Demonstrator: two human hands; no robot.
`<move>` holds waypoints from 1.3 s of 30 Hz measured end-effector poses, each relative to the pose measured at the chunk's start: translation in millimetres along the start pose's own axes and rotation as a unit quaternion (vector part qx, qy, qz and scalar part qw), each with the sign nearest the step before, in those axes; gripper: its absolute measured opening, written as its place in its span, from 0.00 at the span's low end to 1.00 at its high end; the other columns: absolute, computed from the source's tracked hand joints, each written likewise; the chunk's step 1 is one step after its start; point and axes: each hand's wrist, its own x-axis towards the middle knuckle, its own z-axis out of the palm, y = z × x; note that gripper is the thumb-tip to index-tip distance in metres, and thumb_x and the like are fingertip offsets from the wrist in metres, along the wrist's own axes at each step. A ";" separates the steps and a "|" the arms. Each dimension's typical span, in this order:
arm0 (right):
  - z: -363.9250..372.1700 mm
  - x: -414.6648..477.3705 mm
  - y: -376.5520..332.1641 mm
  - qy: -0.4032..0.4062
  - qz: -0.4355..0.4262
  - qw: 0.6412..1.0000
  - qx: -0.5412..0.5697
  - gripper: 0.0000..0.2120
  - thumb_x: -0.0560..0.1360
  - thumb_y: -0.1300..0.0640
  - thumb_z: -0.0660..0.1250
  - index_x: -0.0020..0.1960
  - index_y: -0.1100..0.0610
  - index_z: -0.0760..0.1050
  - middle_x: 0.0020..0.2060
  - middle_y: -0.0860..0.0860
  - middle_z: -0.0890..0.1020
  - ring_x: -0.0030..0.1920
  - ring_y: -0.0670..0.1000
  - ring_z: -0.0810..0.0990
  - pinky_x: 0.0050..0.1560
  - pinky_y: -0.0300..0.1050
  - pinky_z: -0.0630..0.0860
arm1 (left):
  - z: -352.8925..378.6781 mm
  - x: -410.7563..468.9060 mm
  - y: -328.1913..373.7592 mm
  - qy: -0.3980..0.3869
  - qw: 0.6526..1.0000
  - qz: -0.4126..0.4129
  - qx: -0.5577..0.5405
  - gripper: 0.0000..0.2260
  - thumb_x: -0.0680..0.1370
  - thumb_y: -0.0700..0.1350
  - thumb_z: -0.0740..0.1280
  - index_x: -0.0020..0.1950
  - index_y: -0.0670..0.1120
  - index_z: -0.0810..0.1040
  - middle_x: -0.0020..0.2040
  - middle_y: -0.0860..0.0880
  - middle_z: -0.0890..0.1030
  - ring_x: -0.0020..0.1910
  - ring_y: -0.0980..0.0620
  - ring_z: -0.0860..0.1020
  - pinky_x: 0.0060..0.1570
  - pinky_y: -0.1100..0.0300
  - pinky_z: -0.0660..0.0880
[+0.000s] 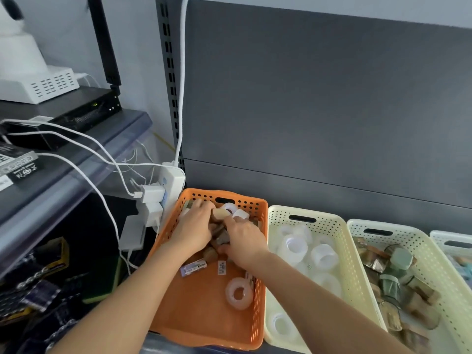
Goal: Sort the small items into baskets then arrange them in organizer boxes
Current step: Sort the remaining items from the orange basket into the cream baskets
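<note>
An orange basket (pixel 258 272) stands on the shelf and holds mixed small items. Both my hands are inside its far half. My left hand (pixel 195 227) lies over a heap of brown wrapped blocks (pixel 222 237), fingers curled down among them. My right hand (pixel 244 241) is curled over the same heap from the right; what either hand holds is hidden. A beige block (pixel 221 213) and white tape rolls (pixel 235 210) lie just beyond the fingers. Another clear tape roll (pixel 238 293) and a small labelled box (pixel 192 268) lie nearer me in the basket.
Right of the orange basket stands a cream basket (pixel 342 241) with clear tape rolls, then another cream basket (pixel 434 264) with brown and green packets. A white power strip (pixel 169 190) with plugs and cables hangs left. A dark back panel rises behind.
</note>
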 end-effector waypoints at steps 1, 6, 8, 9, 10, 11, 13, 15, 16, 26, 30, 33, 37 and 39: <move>1.1 -0.1 -0.6 -0.003 0.005 1.000 -0.003 0.26 0.73 0.55 0.70 0.68 0.56 0.65 0.57 0.55 0.75 0.58 0.57 0.75 0.52 0.51 0.77 | 0.5 -0.9 0.3 -0.001 1.000 -0.001 -0.008 0.16 0.76 0.37 0.63 0.62 0.49 0.70 0.60 0.48 0.72 0.58 0.45 0.72 0.56 0.50 0.72; 4.9 -4.2 -2.3 -0.004 0.015 1.000 -0.026 0.26 0.72 0.51 0.70 0.66 0.56 0.67 0.60 0.55 0.71 0.62 0.57 0.70 0.57 0.51 0.73 | -2.6 -3.2 7.8 0.035 0.996 0.010 -0.080 0.12 0.79 0.44 0.64 0.62 0.48 0.70 0.59 0.50 0.77 0.59 0.47 0.74 0.57 0.50 0.71; 3.7 -7.3 -2.0 0.009 0.011 1.000 -0.007 0.23 0.72 0.52 0.70 0.65 0.55 0.68 0.59 0.55 0.72 0.61 0.56 0.70 0.56 0.51 0.73 | -6.6 -3.6 11.8 0.061 0.991 0.001 -0.121 0.13 0.80 0.44 0.62 0.64 0.48 0.69 0.62 0.50 0.75 0.60 0.47 0.73 0.59 0.50 0.70; 1.7 -9.9 -2.1 0.018 0.011 1.000 0.006 0.21 0.73 0.53 0.70 0.63 0.55 0.69 0.57 0.55 0.73 0.60 0.56 0.71 0.54 0.51 0.73 | -9.1 -3.7 13.9 0.076 0.987 -0.008 -0.138 0.13 0.80 0.44 0.61 0.65 0.49 0.69 0.63 0.50 0.75 0.61 0.47 0.72 0.60 0.51 0.69; -1.5 -12.7 -1.4 0.032 0.013 0.999 0.019 0.19 0.72 0.54 0.70 0.61 0.55 0.70 0.56 0.54 0.75 0.58 0.56 0.73 0.52 0.50 0.72 | -11.0 -3.3 16.8 0.096 0.984 -0.015 -0.150 0.14 0.80 0.45 0.60 0.66 0.49 0.69 0.63 0.50 0.74 0.62 0.48 0.71 0.60 0.52 0.69; -5.7 -16.0 0.3 0.054 0.018 0.998 0.038 0.17 0.72 0.53 0.69 0.59 0.56 0.70 0.54 0.54 0.76 0.56 0.56 0.74 0.48 0.48 0.72 | -12.5 -2.8 20.7 0.117 0.980 -0.018 -0.158 0.16 0.80 0.45 0.60 0.68 0.49 0.68 0.64 0.50 0.74 0.62 0.48 0.71 0.60 0.53 0.67; -17.5 -24.7 7.6 0.115 0.044 0.987 0.101 0.15 0.72 0.51 0.69 0.56 0.55 0.71 0.51 0.52 0.77 0.51 0.55 0.76 0.43 0.45 0.69 | -14.4 -3.7 33.1 0.148 0.972 -0.008 -0.184 0.18 0.81 0.45 0.61 0.70 0.48 0.67 0.65 0.49 0.73 0.64 0.49 0.69 0.58 0.60 0.64; -33.4 -35.6 21.8 0.181 0.079 0.966 0.166 0.13 0.72 0.51 0.68 0.54 0.54 0.71 0.49 0.50 0.76 0.47 0.53 0.76 0.41 0.44 0.69 | -15.0 -6.8 53.7 0.159 0.963 0.024 -0.216 0.18 0.80 0.45 0.61 0.71 0.48 0.68 0.66 0.50 0.72 0.64 0.51 0.70 0.58 0.63 0.63; -41.9 -41.8 31.2 0.211 0.097 0.955 0.186 0.13 0.73 0.51 0.67 0.54 0.54 0.72 0.48 0.49 0.75 0.46 0.53 0.76 0.42 0.45 0.70 | -14.0 -8.8 67.0 0.161 0.959 0.043 -0.228 0.18 0.80 0.45 0.62 0.70 0.48 0.69 0.66 0.50 0.73 0.64 0.51 0.70 0.58 0.63 0.64; -93.0 -131.5 160.2 0.319 0.249 0.899 0.167 0.15 0.75 0.50 0.65 0.60 0.52 0.69 0.51 0.47 0.76 0.47 0.51 0.77 0.42 0.44 0.68 | 36.9 -21.6 227.7 0.076 0.952 0.145 -0.259 0.16 0.77 0.45 0.66 0.65 0.49 0.71 0.59 0.51 0.77 0.57 0.49 0.74 0.52 0.58 0.69; -98.8 -168.9 203.1 0.265 0.307 0.906 0.120 0.15 0.76 0.48 0.64 0.59 0.52 0.67 0.51 0.49 0.78 0.49 0.53 0.77 0.44 0.46 0.71 | 68.5 -27.9 267.6 0.015 0.973 0.160 -0.167 0.13 0.77 0.47 0.66 0.60 0.50 0.69 0.52 0.50 0.78 0.49 0.47 0.76 0.44 0.54 0.72; -99.7 -190.5 228.4 0.187 0.316 0.927 0.084 0.17 0.75 0.49 0.64 0.63 0.51 0.69 0.55 0.48 0.79 0.52 0.51 0.77 0.47 0.45 0.73 | 88.8 -31.2 282.2 -0.019 0.976 0.201 -0.077 0.13 0.77 0.48 0.65 0.61 0.52 0.72 0.52 0.51 0.80 0.48 0.49 0.76 0.45 0.55 0.73; -91.2 -208.1 249.9 0.111 0.262 0.958 0.042 0.16 0.76 0.51 0.62 0.63 0.52 0.74 0.62 0.51 0.75 0.58 0.54 0.75 0.58 0.47 0.72 | 116.8 -33.5 286.5 -0.041 0.968 0.247 0.029 0.19 0.78 0.42 0.63 0.70 0.49 0.69 0.62 0.49 0.74 0.59 0.49 0.71 0.58 0.56 0.70; -86.9 -210.9 255.0 0.104 0.251 0.962 0.015 0.16 0.77 0.50 0.62 0.62 0.52 0.75 0.64 0.52 0.73 0.60 0.55 0.73 0.61 0.48 0.70 | 124.3 -34.8 284.8 -0.016 0.964 0.252 0.086 0.21 0.78 0.40 0.63 0.71 0.49 0.67 0.64 0.49 0.71 0.61 0.49 0.69 0.59 0.55 0.68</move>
